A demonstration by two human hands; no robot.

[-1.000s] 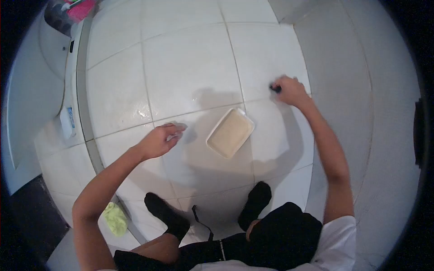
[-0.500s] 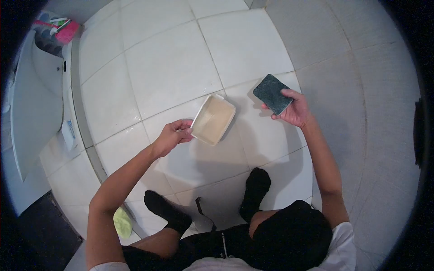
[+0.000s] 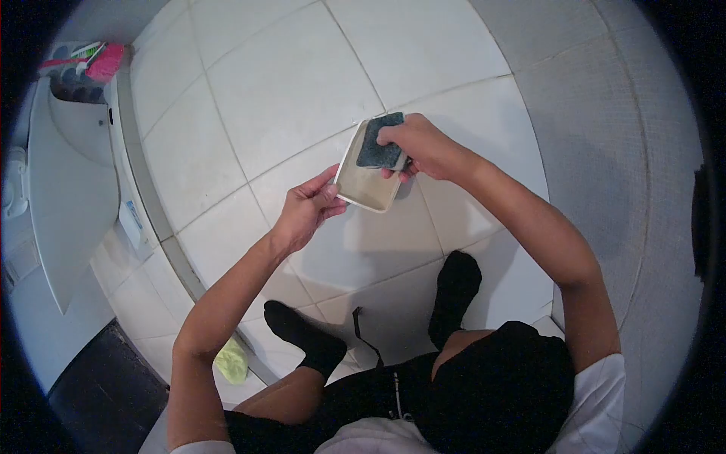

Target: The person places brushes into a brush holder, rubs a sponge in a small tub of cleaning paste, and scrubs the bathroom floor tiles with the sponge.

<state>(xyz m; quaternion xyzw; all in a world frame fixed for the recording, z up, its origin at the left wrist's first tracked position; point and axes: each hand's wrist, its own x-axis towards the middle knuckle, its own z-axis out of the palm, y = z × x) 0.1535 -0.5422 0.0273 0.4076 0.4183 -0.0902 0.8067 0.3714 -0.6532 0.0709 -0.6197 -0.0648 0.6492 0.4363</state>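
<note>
A small white rectangular tray (image 3: pixel 368 194) with murky beige liquid or residue inside is tilted slightly above the tiled floor. My left hand (image 3: pixel 308 209) pinches its left rim between thumb and fingers. Over the tray's upper right part, my right hand (image 3: pixel 422 147) grips a dark green scouring sponge (image 3: pixel 380 141), thumb on its top face and fingers underneath. The sponge hides part of the tray's inside; whether it touches the bottom I cannot tell.
White floor tiles (image 3: pixel 295 83) lie ahead, bordered by a grey wall (image 3: pixel 590 151) on the right. A white basin-like fixture (image 3: pixel 76 189) stands on the left. Below it lies a yellow-green cloth (image 3: pixel 231 362). My feet in black socks (image 3: pixel 455 291) are close by.
My right hand has moved left with the sponge, from beside the tray to over it. My left hand has shifted slightly right and up with the tray, and the view has turned a little.
</note>
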